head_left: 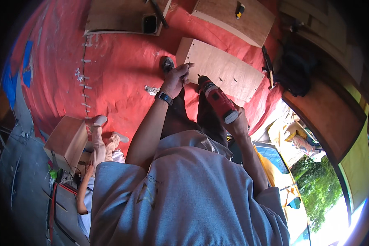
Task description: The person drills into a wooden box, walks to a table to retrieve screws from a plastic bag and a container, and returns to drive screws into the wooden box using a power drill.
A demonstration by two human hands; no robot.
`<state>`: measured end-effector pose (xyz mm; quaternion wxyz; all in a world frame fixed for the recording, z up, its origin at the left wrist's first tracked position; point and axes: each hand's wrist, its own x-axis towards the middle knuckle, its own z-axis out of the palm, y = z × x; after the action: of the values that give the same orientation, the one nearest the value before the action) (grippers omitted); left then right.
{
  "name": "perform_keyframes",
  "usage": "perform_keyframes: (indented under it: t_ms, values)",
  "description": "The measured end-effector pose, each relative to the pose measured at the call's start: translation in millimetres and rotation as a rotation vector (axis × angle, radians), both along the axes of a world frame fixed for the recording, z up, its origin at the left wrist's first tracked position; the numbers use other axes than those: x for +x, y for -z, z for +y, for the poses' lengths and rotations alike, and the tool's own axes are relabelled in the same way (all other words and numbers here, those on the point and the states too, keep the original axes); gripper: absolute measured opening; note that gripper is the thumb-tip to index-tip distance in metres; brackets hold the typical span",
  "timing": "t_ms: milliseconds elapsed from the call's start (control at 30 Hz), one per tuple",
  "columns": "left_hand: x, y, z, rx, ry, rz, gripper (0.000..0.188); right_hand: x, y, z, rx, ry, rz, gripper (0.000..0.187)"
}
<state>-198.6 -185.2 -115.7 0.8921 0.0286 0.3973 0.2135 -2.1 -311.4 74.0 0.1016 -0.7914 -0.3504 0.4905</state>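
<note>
My right hand (237, 122) is wrapped round the grip of a red and black cordless drill (218, 100), its dark chuck tip angled away from me and to the left. The tip stands over a pale plywood box (217, 65) on the floor. My left hand (177, 80), with a dark watch on the wrist, is closed in a pinch above the box's left end. A small dark bit seems to stick out at its fingertips, too small to name. Two small dark objects (227, 79) lie on or stick out of the box's top panel.
Red sheeting (123, 82) covers the floor. A wooden panel (115, 18) and another plywood box (233, 20) with a yellow-black tool (240, 11) lie beyond. At the left, another person (98, 151) sits by a wooden box (67, 141). A dark bag (295, 71) lies at right.
</note>
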Motion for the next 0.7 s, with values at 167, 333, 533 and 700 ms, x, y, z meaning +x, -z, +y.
perform_keyframes:
  t_ms: [167,333,533,700]
  values:
    - [1,3,-3,0.070,0.059,0.074,0.037,-6,-4,5,-0.018,0.002,-0.011,0.048]
    - [0,6,-3,-0.040,0.019,0.110,0.033,-15,-6,8,-0.018,-0.018,-0.025,0.043]
    - [0,7,-3,-0.230,-0.049,-0.068,0.023,-19,5,4,-0.005,-0.035,-0.026,0.047]
    - [4,-5,-1,-0.279,-0.041,0.042,0.018,-23,5,10,-0.010,-0.037,-0.018,0.048]
